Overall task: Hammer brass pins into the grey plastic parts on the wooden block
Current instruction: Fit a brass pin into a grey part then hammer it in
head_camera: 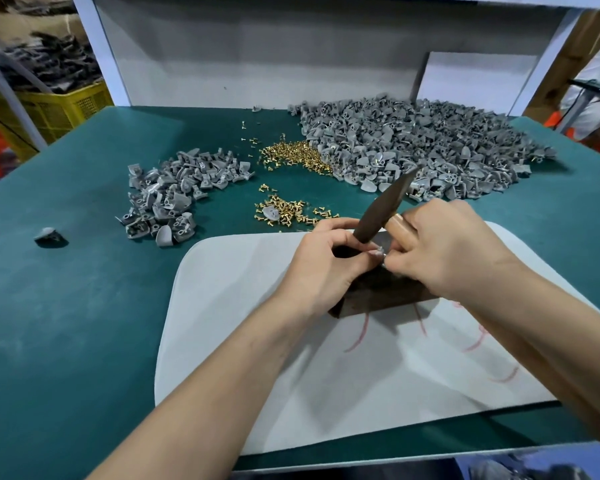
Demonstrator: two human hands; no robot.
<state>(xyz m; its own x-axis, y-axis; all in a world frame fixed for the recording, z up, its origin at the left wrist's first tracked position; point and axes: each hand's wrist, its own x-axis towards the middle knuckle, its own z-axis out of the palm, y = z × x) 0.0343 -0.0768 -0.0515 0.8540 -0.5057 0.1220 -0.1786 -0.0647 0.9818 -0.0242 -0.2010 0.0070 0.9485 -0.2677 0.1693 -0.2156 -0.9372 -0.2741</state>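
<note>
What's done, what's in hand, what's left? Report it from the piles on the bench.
Done: cannot tell surely; a few parts in the large grey pile show brass glints. In hand: the left grip pinches one grey part on the wooden block; the right grip holds the hammer. Left, probably: loose brass pins and the smaller grey pile.

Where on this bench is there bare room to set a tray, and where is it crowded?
Bare green mat left of the white pad, nearer than the lone grey part and small parts pile; also the pad's near half, under the forearms. Crowded: big parts pile, brass pins, and the wooden block, where left hand and right hand, gripping the hammer, work.
</note>
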